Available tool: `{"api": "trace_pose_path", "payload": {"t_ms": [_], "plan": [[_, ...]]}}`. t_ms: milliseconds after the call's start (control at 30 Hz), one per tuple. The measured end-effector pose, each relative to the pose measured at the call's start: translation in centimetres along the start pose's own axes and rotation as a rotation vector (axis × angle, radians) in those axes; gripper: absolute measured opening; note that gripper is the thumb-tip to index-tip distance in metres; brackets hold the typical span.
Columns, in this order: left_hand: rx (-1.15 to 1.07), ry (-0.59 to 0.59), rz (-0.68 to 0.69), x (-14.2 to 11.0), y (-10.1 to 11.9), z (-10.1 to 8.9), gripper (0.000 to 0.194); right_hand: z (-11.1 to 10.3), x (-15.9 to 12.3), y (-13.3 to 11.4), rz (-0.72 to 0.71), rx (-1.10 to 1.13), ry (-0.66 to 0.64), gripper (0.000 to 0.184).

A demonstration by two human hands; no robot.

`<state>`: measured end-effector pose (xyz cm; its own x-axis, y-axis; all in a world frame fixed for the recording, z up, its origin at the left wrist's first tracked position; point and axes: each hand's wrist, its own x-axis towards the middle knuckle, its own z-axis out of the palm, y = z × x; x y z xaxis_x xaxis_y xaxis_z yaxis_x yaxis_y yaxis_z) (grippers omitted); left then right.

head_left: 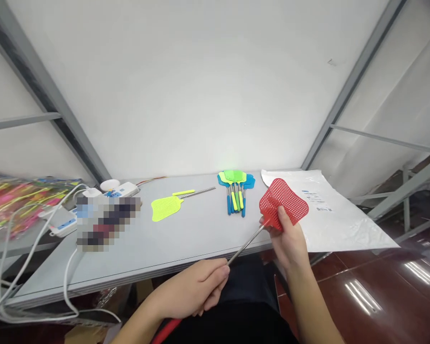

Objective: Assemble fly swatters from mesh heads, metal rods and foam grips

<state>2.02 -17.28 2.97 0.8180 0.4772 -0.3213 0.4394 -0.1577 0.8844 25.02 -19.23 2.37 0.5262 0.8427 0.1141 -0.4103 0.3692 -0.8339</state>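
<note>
A red fly swatter (282, 200) with a perforated head is held between my two hands, slanting over the table's front edge. My right hand (290, 239) grips the base of its head, thumb on the mesh. Around its metal rod closes my left hand (197, 286), and the red handle shows below that fist. On the table lies a yellow-green fly swatter (166, 208), its rod bare, with a loose yellow handle sleeve (183, 192) beside it. Several small blue and green fly swatters (236, 186) sit bunched together near the wall.
A white plastic mailer bag (329, 224) covers the right end of the grey table (129, 260). At left are a power strip (123, 190), white cables (32, 248), a pixelated blurred item (107, 224) and bagged colourful goods (25, 198). Metal frame posts (50, 86) stand at both sides.
</note>
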Motion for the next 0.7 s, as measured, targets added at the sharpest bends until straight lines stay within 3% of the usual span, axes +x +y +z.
{"api": "trace_pose_path", "payload": {"t_ms": [133,233,367,533,633,700], "plan": [[0.166,0.232,0.073,0.8,1.7,0.4,0.044,1.3,-2.6,0.9,0.155,-0.083,-0.379,0.031],[0.22,0.287,0.09,0.6,2.4,0.4,0.041,2.3,-3.9,1.5,0.192,-0.212,-0.487,0.034],[0.296,0.307,0.064,-0.8,1.3,0.2,0.037,2.4,-3.4,0.9,0.074,-0.21,-0.316,0.045],[0.435,0.351,0.001,-3.7,-1.3,0.0,0.034,0.5,-0.9,-2.6,-0.081,0.072,0.049,0.044],[0.472,0.373,-0.002,-4.5,-1.7,0.1,0.034,-0.2,-0.3,-3.9,-0.121,0.097,0.082,0.044],[0.499,0.385,0.033,-4.4,-1.3,0.2,0.035,0.4,-0.9,-3.4,-0.125,0.105,0.036,0.038]]}}
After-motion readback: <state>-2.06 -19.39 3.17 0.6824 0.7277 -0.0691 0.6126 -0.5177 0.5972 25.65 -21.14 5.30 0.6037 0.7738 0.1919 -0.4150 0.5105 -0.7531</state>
